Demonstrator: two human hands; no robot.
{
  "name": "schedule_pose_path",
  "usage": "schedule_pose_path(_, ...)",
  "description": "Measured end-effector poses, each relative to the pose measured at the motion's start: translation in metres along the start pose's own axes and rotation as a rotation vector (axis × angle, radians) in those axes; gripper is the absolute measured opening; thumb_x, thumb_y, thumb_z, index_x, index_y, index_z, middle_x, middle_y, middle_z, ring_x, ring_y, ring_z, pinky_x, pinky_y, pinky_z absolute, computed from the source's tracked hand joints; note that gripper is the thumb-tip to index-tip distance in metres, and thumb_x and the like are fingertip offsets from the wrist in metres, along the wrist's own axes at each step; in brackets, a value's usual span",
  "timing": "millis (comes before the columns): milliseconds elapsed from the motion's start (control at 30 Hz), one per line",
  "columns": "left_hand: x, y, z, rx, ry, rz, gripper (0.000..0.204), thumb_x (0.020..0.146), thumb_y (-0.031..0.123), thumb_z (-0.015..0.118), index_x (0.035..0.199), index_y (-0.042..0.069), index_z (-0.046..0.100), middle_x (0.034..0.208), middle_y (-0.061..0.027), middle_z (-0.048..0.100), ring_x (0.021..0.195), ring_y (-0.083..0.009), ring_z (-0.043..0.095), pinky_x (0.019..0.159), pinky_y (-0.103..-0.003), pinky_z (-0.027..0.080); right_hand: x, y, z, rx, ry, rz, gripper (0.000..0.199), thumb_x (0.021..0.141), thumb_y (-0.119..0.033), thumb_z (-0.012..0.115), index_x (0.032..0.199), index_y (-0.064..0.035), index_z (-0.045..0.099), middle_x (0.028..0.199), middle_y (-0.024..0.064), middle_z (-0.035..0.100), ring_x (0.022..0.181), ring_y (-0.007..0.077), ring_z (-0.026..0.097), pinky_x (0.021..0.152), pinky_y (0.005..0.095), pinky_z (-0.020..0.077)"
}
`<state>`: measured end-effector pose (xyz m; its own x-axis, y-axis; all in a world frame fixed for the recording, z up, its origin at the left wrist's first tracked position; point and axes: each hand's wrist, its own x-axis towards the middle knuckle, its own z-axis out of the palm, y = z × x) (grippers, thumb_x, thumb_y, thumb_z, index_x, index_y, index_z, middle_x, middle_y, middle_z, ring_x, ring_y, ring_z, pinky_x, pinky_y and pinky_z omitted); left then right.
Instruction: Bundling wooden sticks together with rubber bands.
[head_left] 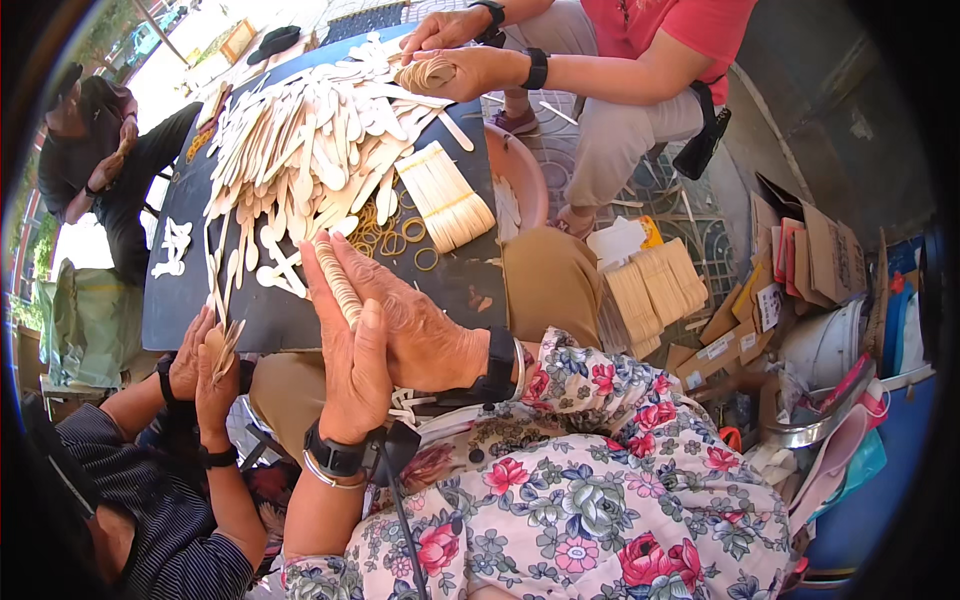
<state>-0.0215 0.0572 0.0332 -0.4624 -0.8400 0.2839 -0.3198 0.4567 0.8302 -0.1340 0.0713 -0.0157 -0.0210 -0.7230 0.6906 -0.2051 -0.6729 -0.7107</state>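
Note:
Between my palms I press a stack of wooden spoons [338, 280], their rounded ends in a row pointing away from me. My left hand [352, 365] lies along its near left side, and my right hand [425, 325] flattens against the other side. Both hands hover at the near edge of the dark table [290, 325]. Just beyond my fingertips spreads a large heap of loose wooden spoons [310, 140]. Tan rubber bands [385, 235] are scattered beside it. A banded bundle of wooden spoons [445, 197] rests on the table to the right of the heap.
Across the table, a person in pink holds a spoon stack [425, 75]. At left, another person's hands press spoons [222, 350]; a further person sits far left. More bundles [655, 290] lie right of my knee, near a pink basin [525, 175], cardboard [820, 255] and a metal bowl [815, 430].

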Motion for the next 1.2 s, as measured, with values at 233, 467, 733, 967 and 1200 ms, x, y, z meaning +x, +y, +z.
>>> schedule_pose_path(233, 0.003, -0.006, -0.028, -0.458, -0.158, -0.175, 0.085, 0.082, 0.018, 0.074, 0.148, -0.005, 0.025, 0.148, -0.0203, 0.037, 0.138, -0.0278, 0.036, 0.114, -0.04, 0.027, 0.0, 0.001, -0.012, -0.101, -0.044, 0.019, 0.079, 0.077, 0.001, 0.06, 0.146, 0.0069, 0.022, 0.145, 0.0299, 0.033, 0.134, 0.0436, 0.036, 0.111, 0.0445, 0.033)
schedule_pose_path(467, -0.006, -0.017, -0.03, -0.274, 0.111, -0.138, 0.072, 0.081, 0.007, 0.073, 0.14, -0.007, 0.036, 0.134, -0.0198, 0.052, 0.124, -0.0259, 0.052, 0.106, -0.036, 0.04, 0.023, -0.005, -0.045, 0.003, -0.247, 0.096, 0.066, 0.072, -0.003, 0.069, 0.133, 0.0027, 0.048, 0.13, 0.0233, 0.054, 0.123, 0.037, 0.051, 0.104, 0.0412, 0.0416)
schedule_pose_path(733, -0.001, -0.018, -0.032, -0.198, 0.238, -0.031, 0.065, 0.08, -0.002, 0.071, 0.138, -0.006, 0.041, 0.132, -0.0196, 0.055, 0.124, -0.0267, 0.053, 0.105, -0.036, 0.042, 0.057, 0.073, -0.083, -1.133, -0.154, 0.475, 0.049, 0.075, -0.034, 0.072, 0.104, 0.0048, 0.062, 0.097, 0.0237, 0.066, 0.097, 0.0323, 0.064, 0.085, 0.0397, 0.0498)
schedule_pose_path(967, -0.003, -0.013, -0.033, -0.065, 0.231, -0.002, 0.064, 0.081, -0.004, 0.067, 0.138, -0.007, 0.04, 0.133, -0.0204, 0.054, 0.126, -0.0274, 0.051, 0.108, -0.037, 0.039, 0.075, 0.092, -0.076, -1.024, -0.317, 0.629, 0.04, 0.07, -0.018, 0.062, 0.101, 0.0072, 0.062, 0.088, 0.0245, 0.068, 0.082, 0.0346, 0.07, 0.07, 0.0423, 0.0551)
schedule_pose_path(1200, -0.007, -0.018, -0.046, -0.188, 0.229, 0.037, 0.068, 0.08, 0.007, 0.071, 0.139, -0.007, 0.039, 0.131, -0.0207, 0.055, 0.124, -0.0291, 0.052, 0.106, -0.04, 0.04, 0.065, 0.049, -0.1, -0.757, -0.044, 0.538, 0.069, 0.063, -0.031, 0.076, 0.115, 0.0096, 0.054, 0.091, 0.0247, 0.068, 0.083, 0.0359, 0.068, 0.077, 0.0375, 0.0545)
